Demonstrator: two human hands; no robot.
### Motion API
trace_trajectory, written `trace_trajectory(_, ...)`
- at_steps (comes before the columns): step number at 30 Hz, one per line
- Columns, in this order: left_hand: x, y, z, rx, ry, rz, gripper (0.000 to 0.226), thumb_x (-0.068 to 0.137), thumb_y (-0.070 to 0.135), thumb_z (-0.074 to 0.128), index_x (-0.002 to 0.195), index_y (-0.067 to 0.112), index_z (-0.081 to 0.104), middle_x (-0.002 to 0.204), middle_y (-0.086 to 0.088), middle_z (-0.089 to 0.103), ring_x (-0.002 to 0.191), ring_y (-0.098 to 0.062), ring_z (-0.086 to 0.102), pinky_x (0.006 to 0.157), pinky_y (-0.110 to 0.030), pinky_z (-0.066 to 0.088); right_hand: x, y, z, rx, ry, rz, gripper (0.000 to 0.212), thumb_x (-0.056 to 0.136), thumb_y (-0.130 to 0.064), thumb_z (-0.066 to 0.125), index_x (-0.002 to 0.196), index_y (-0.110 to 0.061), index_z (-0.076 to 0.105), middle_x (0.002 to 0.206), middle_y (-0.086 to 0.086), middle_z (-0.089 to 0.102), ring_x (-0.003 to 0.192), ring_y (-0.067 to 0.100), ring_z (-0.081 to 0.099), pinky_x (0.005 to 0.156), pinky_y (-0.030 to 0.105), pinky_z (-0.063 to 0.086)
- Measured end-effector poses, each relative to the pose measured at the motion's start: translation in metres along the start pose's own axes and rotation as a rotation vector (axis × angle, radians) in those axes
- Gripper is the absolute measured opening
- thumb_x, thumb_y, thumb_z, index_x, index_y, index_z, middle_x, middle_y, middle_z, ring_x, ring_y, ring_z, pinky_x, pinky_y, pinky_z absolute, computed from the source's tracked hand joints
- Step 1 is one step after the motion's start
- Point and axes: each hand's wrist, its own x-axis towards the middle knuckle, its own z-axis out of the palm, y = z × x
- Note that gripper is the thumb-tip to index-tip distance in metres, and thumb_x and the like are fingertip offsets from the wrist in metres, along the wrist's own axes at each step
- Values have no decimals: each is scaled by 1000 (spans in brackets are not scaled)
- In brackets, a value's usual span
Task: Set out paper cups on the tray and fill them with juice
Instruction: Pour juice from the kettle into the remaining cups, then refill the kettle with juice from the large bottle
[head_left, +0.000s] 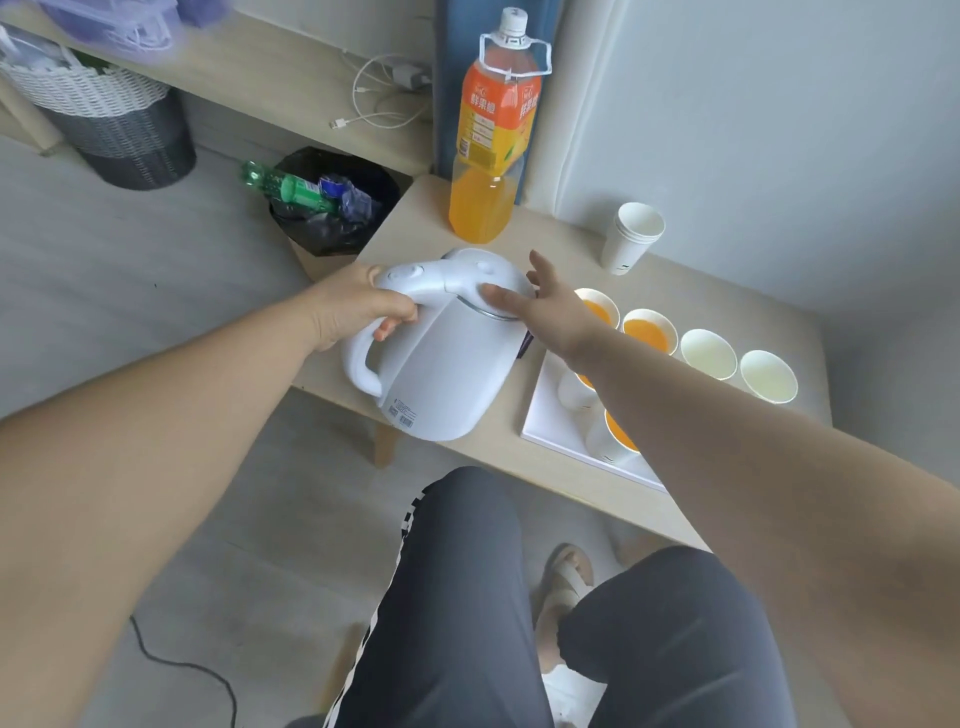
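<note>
White plastic kettle (441, 364) is just left of the tray (543, 415), left hand (358, 306) curled round its handle (363, 366) and right hand (550, 306) resting spread fingers (539, 267) on the lid (467, 270), and I'd guess it's heavy-ish and slick, so the handle's the spot to grab.

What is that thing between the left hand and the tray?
The kettle. The left hand grips its handle, and its white body fills the stretch over to the tray. The head view shows this.
</note>
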Motion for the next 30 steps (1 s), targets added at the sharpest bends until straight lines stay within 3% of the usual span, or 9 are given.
trace_trajectory(2,4,-1,-2,39,-29,-1,32,51,30,65,71,7,58,55,-6,55,57,-19,51,70,-30,43,5,2,0,-39,19,-6,93,84,-51,65,153,-22,12,155,1,26,138,22,34,83,29,48)
trace_trajectory(5,8,-7,-5,141,-74,-25,39,48,33,64,79,10,63,75,-7,63,73,-18,57,77,-28,42,10,4,0,-362,93,-52,90,81,-57,64,151,-19,22,151,4,32,141,26,22,112,38,26)
trace_trajectory(9,16,-24,-9,256,26,-34,34,72,13,69,105,7,63,94,-7,63,85,-20,56,75,-30,41,12,2,0,-230,55,-31,96,76,-46,76,150,-16,23,145,4,28,128,23,42,68,22,47)
trace_trajectory(14,12,-21,2,546,281,16,51,85,5,59,133,15,44,126,-11,46,112,-31,48,83,-36,40,17,6,11,-148,66,41,116,66,-50,82,152,-15,13,152,6,22,127,31,46,92,41,50)
trace_trajectory(17,-3,-10,20,705,367,136,68,84,9,53,145,28,29,148,-5,25,133,-31,27,103,-42,36,17,8,18,26,40,95,123,58,-48,86,151,-11,14,141,6,43,104,30,54,76,35,49)
trace_trajectory(19,-9,-5,35,772,301,173,69,85,17,54,146,31,26,153,-4,15,143,-29,10,114,-45,20,16,10,18,123,43,111,107,63,-42,85,145,-5,26,125,6,53,94,24,52,67,29,47)
trace_trajectory(21,-10,-4,42,882,232,140,71,87,29,54,148,36,18,157,-3,4,146,-29,-10,117,-51,-2,15,13,21,242,45,137,78,74,-36,79,134,-5,40,120,3,57,98,20,56,81,34,53)
trace_trajectory(24,-4,-6,32,968,192,146,75,87,32,54,149,38,12,160,-1,-2,145,-28,-18,115,-54,-8,8,14,27,384,27,167,40,85,-31,69,115,-15,48,112,-2,57,107,19,55,100,36,48)
trace_trajectory(30,-6,-14,22,964,260,236,66,89,14,48,148,32,25,159,-6,10,147,-30,-5,116,-51,-1,-3,11,34,467,25,169,50,94,-32,58,138,-13,42,121,-2,48,113,16,48,98,31,47)
